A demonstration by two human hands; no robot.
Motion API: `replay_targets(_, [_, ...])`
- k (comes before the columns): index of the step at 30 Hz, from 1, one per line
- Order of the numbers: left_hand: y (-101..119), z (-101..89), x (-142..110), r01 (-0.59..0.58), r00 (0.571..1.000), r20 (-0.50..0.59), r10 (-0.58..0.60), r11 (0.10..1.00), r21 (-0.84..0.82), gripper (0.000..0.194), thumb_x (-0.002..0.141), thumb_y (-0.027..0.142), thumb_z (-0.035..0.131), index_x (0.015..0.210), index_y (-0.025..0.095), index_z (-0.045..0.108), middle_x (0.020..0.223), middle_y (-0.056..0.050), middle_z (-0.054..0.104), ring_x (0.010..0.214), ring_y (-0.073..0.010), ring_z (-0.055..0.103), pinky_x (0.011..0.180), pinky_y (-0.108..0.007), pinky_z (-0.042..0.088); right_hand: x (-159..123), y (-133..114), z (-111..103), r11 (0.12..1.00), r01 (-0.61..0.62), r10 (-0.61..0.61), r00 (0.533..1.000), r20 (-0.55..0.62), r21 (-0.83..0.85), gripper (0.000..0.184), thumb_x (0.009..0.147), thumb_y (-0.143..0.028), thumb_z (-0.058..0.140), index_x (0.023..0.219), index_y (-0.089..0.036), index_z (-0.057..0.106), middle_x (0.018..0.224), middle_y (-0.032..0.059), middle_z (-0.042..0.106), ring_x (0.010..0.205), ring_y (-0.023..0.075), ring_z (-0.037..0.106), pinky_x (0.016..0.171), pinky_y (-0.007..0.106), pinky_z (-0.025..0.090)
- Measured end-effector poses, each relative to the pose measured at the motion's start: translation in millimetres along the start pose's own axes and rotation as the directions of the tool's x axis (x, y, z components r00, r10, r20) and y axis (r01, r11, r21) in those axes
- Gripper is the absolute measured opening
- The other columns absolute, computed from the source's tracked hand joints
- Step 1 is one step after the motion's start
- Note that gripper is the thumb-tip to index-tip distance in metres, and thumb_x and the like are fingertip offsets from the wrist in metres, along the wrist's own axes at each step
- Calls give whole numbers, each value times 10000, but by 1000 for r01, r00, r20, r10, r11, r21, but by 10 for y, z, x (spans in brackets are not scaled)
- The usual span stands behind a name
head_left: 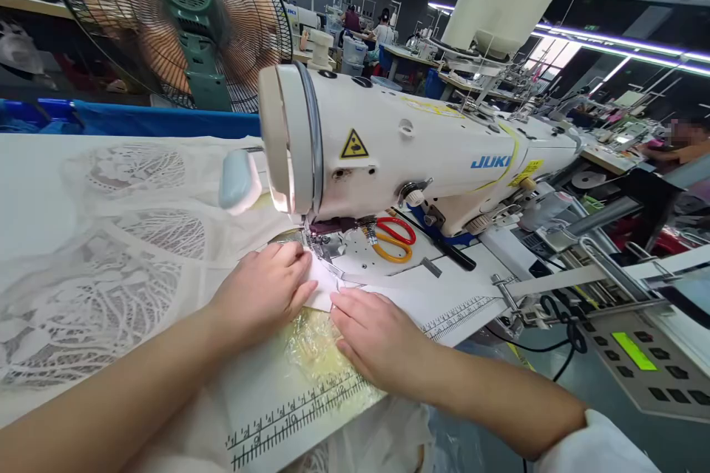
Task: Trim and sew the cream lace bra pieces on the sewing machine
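Observation:
A white sewing machine (pixel 355 133) stands before me, its needle area just beyond my fingertips. My left hand (pixel 265 287) lies on the white fabric (pixel 322 288) left of the needle, fingers flat and thumb apart. On the near side, my right hand (pixel 382 336) is closed at the fabric's edge, fingertips together where a narrow white tape (pixel 382 281) meets it. Sheer white lace fabric (pixel 149 273) spreads over the table to the left. Below my hands, a crinkled clear-and-yellowish plastic piece (pixel 313 344) rests on the tabletop.
Snips with red and orange handles (pixel 395 244) and a black-handled tool (pixel 455 255) lie under the machine arm. Printed ruler marks (pixel 299 421) run along the table edge. A fan (pixel 183 22) stands behind left; a control panel (pixel 637 355) sits at right. Other people are in the background.

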State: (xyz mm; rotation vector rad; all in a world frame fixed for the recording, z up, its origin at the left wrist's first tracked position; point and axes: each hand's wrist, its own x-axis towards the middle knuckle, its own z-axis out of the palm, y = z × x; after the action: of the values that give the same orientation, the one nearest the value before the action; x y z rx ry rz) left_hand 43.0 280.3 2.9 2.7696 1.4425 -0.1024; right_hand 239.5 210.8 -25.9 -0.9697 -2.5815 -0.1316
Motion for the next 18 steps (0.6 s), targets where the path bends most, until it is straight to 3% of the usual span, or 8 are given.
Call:
replay_targets(10, [-26,75,5,-18,998,-66,15,999,-44,401,911,354,327,1075,114,603,1096,-162,581,971,-298,567,801,-445,497,42,-45,42,1000,-5,5,1000,-22,-6,328,909,-221,432,1081,-14,619,1157,170,648,1109,285,568,893,388,508])
replay_targets(18, [-99,108,40,-22,989,-147,29,999,50,344,891,334,405,1055,127,627,1102,-155,618,996,-311,589,764,-447,501,172,-32,81,999,-27,27,1000,9,-28,328,896,-237,444,1076,-31,626,1186,158,638,1136,276,551,905,378,491])
